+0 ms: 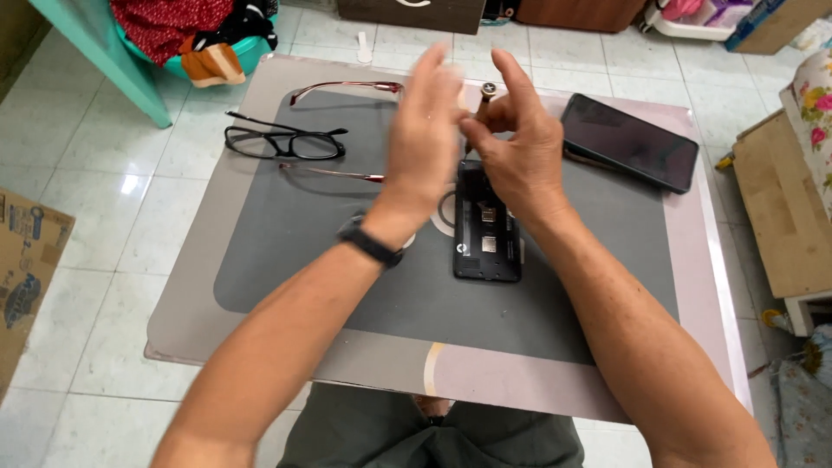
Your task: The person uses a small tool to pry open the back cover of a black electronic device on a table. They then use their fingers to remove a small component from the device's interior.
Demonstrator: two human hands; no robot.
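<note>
My right hand (520,152) pinches a small screwdriver (482,97) with a brown handle, holding it upright above the table. My left hand (425,130) is blurred, its fingers stretched out and apart, right beside the screwdriver's handle; it grips nothing that I can see. A black band sits on my left wrist. Below both hands lies an opened black phone body (488,243) with its insides showing, flat on the dark grey mat (286,251). My right hand hides its top end.
A black slab-shaped phone (629,141) lies at the table's far right. Black-framed glasses (286,142) and thin red glasses (345,86) lie at the far left. A cardboard box (22,277) stands on the floor left, wooden furniture (784,208) right.
</note>
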